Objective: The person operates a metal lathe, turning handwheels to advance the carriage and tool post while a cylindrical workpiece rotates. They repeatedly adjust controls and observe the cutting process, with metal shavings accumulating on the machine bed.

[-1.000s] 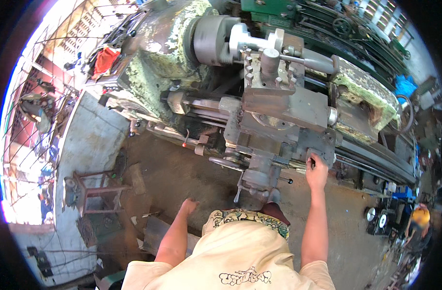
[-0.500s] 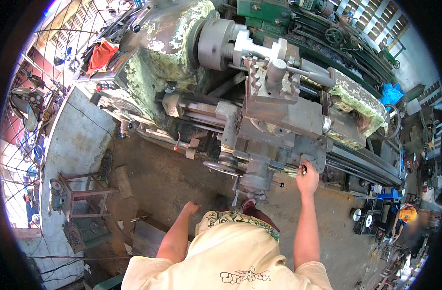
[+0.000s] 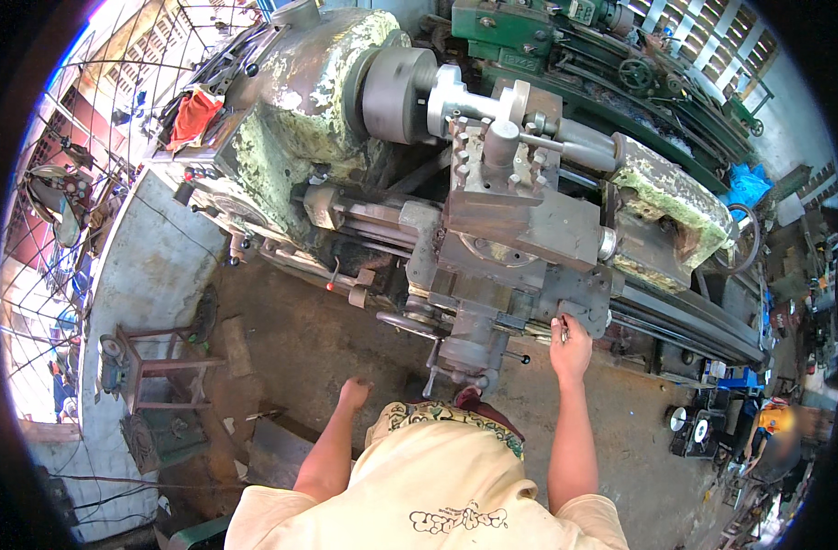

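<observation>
My right hand (image 3: 571, 346) is at the front of the metal lathe's carriage (image 3: 575, 291), its fingers closed round a small handle that they mostly hide. My left hand (image 3: 356, 392) hangs low at my side with curled fingers, touching no part of the machine; nothing shows in it. Left of my right hand are the cross-slide handle (image 3: 463, 376) and the carriage handwheel (image 3: 410, 323). Above them stands the square tool post (image 3: 499, 160) with its bolts. Between the chuck (image 3: 399, 95) and the tailstock (image 3: 584, 149) a shiny flanged metal workpiece (image 3: 448, 99) is mounted.
A green lathe (image 3: 520, 41) stands behind this one. On the headstock side lies a red cloth (image 3: 195, 119). A small metal stand (image 3: 167, 367) is at the left, by the pale wall. Another person (image 3: 774, 431) is at the far right.
The workpiece and chuck have turned. My right hand and the carriage appear slightly further left, partly because the view has shifted. My left hand stays low.
</observation>
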Demonstrator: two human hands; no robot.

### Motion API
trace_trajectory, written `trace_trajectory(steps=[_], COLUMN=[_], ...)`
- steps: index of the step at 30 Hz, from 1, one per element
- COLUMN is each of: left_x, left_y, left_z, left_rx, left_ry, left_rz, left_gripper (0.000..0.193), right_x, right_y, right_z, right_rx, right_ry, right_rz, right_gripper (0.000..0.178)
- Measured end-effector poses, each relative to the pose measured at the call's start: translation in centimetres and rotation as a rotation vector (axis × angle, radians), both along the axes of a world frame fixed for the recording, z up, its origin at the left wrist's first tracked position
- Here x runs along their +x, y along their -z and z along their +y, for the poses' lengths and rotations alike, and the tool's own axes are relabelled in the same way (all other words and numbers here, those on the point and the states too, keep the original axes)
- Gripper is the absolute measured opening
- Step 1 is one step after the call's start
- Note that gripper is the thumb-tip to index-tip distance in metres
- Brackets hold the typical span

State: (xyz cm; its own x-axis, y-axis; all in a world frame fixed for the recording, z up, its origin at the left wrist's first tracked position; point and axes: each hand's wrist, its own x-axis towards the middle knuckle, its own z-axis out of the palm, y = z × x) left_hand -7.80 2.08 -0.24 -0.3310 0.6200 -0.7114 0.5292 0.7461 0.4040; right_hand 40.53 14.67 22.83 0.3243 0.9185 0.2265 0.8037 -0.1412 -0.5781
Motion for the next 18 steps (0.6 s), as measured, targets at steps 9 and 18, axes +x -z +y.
trace_trajectory(steps=[9,18], left_x=[7.6,9.5], left_y=[-13.8,-14.8], left_z=[11.1,14.0], left_rx=[0.591,0.382], left_ry=[0.064,0.229], left_rz=[0.118,0.035], left_gripper=[0.055,0.066], right_x=[0.1,0.6], right_y=[0.1,0.5], right_z=[0.0,0.0], right_rx=[0.021,0.043], right_ry=[0.006,-0.011], right_rz=[0.041,0.072], right_gripper=[0.025,0.024])
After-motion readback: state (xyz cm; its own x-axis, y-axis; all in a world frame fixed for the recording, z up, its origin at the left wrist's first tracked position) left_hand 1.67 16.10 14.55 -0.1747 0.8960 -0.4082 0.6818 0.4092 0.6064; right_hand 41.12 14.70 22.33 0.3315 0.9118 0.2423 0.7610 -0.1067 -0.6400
